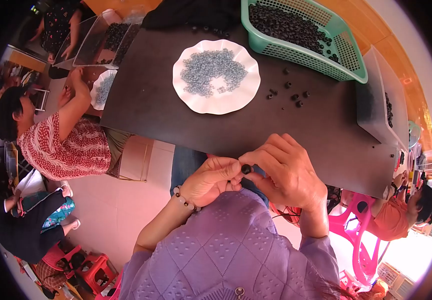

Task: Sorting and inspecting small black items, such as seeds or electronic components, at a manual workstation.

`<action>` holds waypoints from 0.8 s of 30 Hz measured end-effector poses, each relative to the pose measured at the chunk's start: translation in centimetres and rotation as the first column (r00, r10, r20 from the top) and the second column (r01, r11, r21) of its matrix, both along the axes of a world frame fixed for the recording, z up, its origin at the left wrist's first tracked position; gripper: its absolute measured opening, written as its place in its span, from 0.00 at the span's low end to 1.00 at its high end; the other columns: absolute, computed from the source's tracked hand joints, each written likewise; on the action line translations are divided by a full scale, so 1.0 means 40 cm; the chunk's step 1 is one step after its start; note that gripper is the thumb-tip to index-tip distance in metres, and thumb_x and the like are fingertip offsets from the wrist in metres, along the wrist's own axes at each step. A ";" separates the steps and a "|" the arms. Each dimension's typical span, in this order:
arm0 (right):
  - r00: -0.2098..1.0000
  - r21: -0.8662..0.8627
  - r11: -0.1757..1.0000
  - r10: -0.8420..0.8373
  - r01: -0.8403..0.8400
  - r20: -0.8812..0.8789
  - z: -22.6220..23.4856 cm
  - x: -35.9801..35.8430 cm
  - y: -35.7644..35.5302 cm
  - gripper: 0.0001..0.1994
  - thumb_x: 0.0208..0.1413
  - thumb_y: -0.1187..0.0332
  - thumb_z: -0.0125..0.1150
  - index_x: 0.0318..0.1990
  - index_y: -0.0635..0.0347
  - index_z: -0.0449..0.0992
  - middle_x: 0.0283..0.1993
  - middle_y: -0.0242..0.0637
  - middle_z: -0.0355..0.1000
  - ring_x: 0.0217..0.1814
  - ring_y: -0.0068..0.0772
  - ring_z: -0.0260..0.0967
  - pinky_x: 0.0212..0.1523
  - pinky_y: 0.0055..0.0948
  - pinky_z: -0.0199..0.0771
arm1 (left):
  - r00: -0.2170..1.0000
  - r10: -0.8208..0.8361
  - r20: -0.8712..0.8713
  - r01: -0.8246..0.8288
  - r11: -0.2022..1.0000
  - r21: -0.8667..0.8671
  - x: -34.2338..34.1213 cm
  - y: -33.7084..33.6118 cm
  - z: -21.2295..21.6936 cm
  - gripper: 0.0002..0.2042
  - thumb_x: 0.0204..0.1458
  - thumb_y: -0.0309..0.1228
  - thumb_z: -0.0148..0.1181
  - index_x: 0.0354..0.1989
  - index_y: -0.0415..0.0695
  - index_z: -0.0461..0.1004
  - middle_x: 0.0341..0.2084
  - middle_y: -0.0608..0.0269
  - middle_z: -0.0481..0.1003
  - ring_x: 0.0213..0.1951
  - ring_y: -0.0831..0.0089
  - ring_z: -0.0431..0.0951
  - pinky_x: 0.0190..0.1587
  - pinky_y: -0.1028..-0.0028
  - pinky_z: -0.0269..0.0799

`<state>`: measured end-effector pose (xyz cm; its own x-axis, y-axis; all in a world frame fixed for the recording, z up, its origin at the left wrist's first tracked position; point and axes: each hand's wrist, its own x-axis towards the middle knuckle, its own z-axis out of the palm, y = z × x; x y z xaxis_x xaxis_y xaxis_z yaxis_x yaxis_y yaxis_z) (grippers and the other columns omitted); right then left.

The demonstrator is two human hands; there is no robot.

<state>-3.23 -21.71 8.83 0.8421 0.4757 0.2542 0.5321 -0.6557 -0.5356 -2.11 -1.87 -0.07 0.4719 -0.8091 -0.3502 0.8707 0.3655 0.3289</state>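
In front of my chest, just off the table's near edge, my two hands meet. My right hand (286,172) pinches a small black round part (246,169) between thumb and index finger, its dark end turned upward. My left hand (213,180) is closed beside it, thumb and fingertips pressed together at the part's left side. Whatever those left fingertips hold is hidden. Beyond my hands, a white wavy-edged plate (191,98) bears many tiny clear bluish pieces (211,70). Several loose black round parts (288,85) lie on the table to the plate's right.
A green perforated basket (296,51) full of black parts stands at the dark table's (321,130) far right, near a translucent bin (376,95). On the left, a person in a red patterned top (71,145) sits by another plate and clear bins (91,47). Pink stool (356,235) at right.
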 end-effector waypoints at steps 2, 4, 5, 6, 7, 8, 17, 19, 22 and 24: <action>1.000 -0.013 1.000 0.025 -0.025 0.003 0.001 0.005 0.006 0.19 0.33 0.73 0.68 0.39 0.56 0.75 0.29 0.28 0.72 0.29 0.32 0.65 0.29 0.30 0.59 | 0.999 -0.028 0.029 0.025 0.997 0.075 -0.002 0.005 -0.005 0.10 0.57 0.35 0.57 0.40 0.41 0.76 0.29 0.71 0.73 0.29 0.82 0.70 0.37 0.78 0.69; 1.000 -0.017 1.000 0.025 -0.025 -0.011 0.006 0.009 0.015 0.20 0.33 0.73 0.68 0.40 0.56 0.75 0.30 0.28 0.72 0.29 0.31 0.65 0.29 0.30 0.60 | 1.000 -0.011 -0.012 0.011 1.000 0.012 -0.001 0.009 -0.010 0.10 0.57 0.35 0.57 0.40 0.41 0.75 0.28 0.72 0.72 0.29 0.83 0.69 0.37 0.78 0.68; 1.000 -0.021 1.000 0.018 -0.019 -0.024 0.007 0.013 0.019 0.22 0.33 0.73 0.68 0.42 0.56 0.74 0.30 0.28 0.73 0.29 0.31 0.66 0.29 0.30 0.60 | 0.999 -0.003 -0.052 0.001 0.999 -0.051 0.000 0.011 -0.012 0.10 0.57 0.35 0.56 0.41 0.42 0.75 0.28 0.72 0.71 0.30 0.83 0.68 0.37 0.78 0.68; 0.999 -0.022 0.999 0.026 -0.026 -0.024 0.008 0.016 0.020 0.22 0.33 0.73 0.68 0.42 0.56 0.74 0.30 0.28 0.73 0.29 0.31 0.66 0.29 0.30 0.60 | 0.999 0.004 -0.051 -0.007 0.999 -0.051 0.000 0.012 -0.015 0.10 0.57 0.35 0.56 0.41 0.42 0.75 0.28 0.72 0.71 0.30 0.83 0.68 0.37 0.78 0.68; 0.999 -0.031 0.999 0.029 -0.029 -0.026 0.008 0.020 0.019 0.23 0.33 0.73 0.68 0.43 0.57 0.74 0.30 0.28 0.73 0.30 0.31 0.66 0.30 0.30 0.60 | 0.998 -0.004 -0.068 -0.001 0.997 -0.072 0.001 0.013 -0.018 0.11 0.57 0.36 0.56 0.41 0.42 0.75 0.27 0.73 0.70 0.30 0.83 0.68 0.36 0.79 0.67; 0.999 -0.040 0.999 0.031 -0.032 -0.028 0.009 0.024 0.018 0.24 0.33 0.73 0.68 0.45 0.57 0.74 0.31 0.29 0.73 0.30 0.31 0.67 0.30 0.30 0.60 | 0.996 -0.012 -0.085 0.004 0.996 -0.094 0.002 0.015 -0.019 0.11 0.57 0.36 0.56 0.41 0.42 0.75 0.26 0.73 0.69 0.30 0.83 0.68 0.36 0.79 0.67; 0.971 -0.076 0.968 -0.239 0.238 -0.009 -0.017 0.078 -0.050 0.11 0.43 0.78 0.63 0.37 0.62 0.76 0.29 0.36 0.73 0.31 0.35 0.68 0.30 0.30 0.68 | 0.989 -0.019 -0.144 0.000 0.991 -0.134 0.017 0.038 -0.017 0.12 0.58 0.40 0.54 0.37 0.42 0.71 0.26 0.73 0.64 0.32 0.80 0.64 0.38 0.76 0.64; 0.964 -0.041 0.964 -0.264 0.263 -0.031 -0.037 0.092 -0.058 0.09 0.46 0.78 0.62 0.36 0.62 0.76 0.29 0.36 0.73 0.31 0.34 0.68 0.29 0.29 0.69 | 0.990 -0.014 -0.143 -0.005 0.991 -0.134 0.017 0.040 -0.021 0.12 0.57 0.39 0.54 0.38 0.42 0.71 0.26 0.73 0.64 0.32 0.80 0.64 0.38 0.76 0.64; 0.959 -0.017 0.959 -0.282 0.281 -0.018 -0.045 0.105 -0.057 0.08 0.46 0.79 0.62 0.36 0.62 0.76 0.28 0.36 0.73 0.31 0.33 0.67 0.28 0.28 0.69 | 0.993 0.007 -0.117 -0.019 0.995 -0.102 0.016 0.040 -0.021 0.12 0.57 0.39 0.55 0.39 0.42 0.71 0.26 0.73 0.65 0.32 0.80 0.64 0.38 0.76 0.64; 0.962 -0.018 0.962 -0.274 0.274 -0.019 -0.044 0.110 -0.046 0.07 0.47 0.78 0.62 0.36 0.62 0.76 0.28 0.36 0.73 0.31 0.33 0.67 0.29 0.28 0.68 | 0.996 0.025 -0.090 -0.031 0.997 -0.070 0.014 0.042 -0.019 0.12 0.57 0.38 0.56 0.39 0.42 0.71 0.26 0.73 0.65 0.32 0.80 0.64 0.39 0.77 0.64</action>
